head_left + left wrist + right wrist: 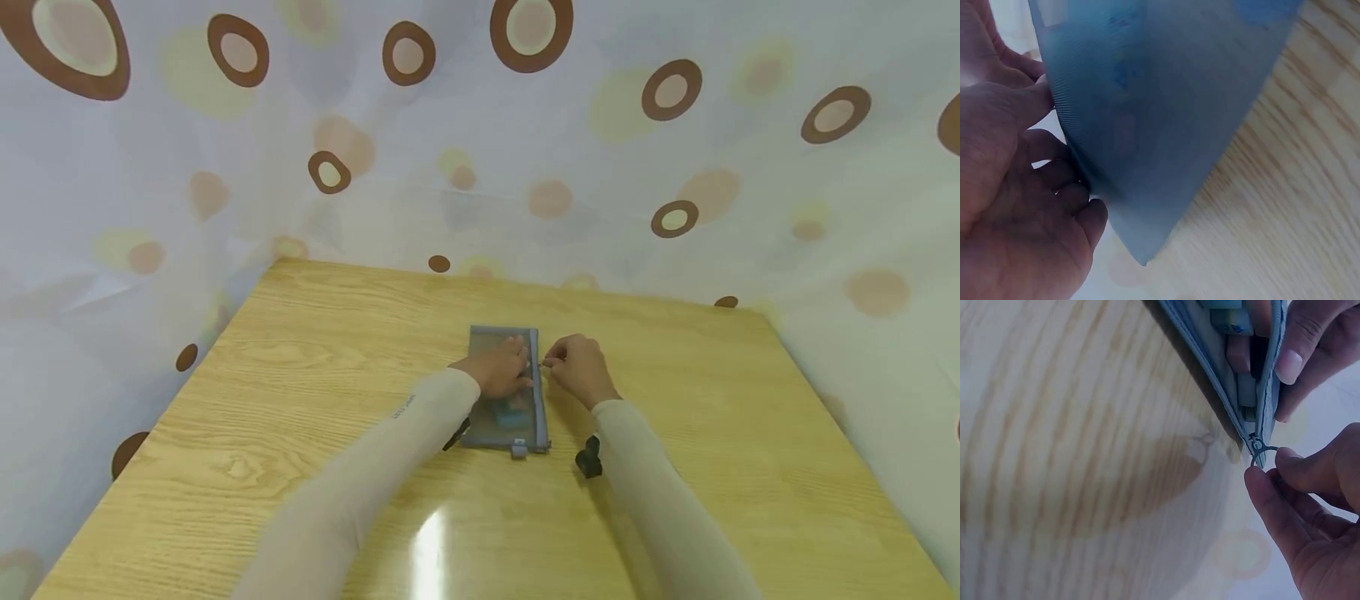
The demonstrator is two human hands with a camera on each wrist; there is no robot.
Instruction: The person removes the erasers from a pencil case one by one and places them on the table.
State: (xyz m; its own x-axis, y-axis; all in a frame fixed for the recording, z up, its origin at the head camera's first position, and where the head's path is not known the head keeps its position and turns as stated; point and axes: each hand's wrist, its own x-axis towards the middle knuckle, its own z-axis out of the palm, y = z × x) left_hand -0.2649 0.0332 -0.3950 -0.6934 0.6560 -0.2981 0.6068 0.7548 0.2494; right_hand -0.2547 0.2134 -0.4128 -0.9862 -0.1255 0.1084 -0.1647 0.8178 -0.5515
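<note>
A grey-blue mesh zip pouch (483, 427) lies on the wooden table in the head view, its zipper edge on the right. My left hand (497, 369) is over its upper part; in the left wrist view the curled fingers (1072, 197) grip the pouch's edge. My right hand (581, 368) is just off the zipper side, thumb and index finger pinching the ring-shaped zipper pull (1264, 450). The right wrist view looks into the pouch's open mouth, where a teal item (1234, 322) and a pinkish block (1239, 355) show. Mesh blurs the other contents.
The wood-grain table (315, 358) extends around the pouch on every side. A pale curtain (480, 125) with brown and beige ovals hangs behind and beside it. A small fabric tab (519, 451) sticks out from the pouch's near edge.
</note>
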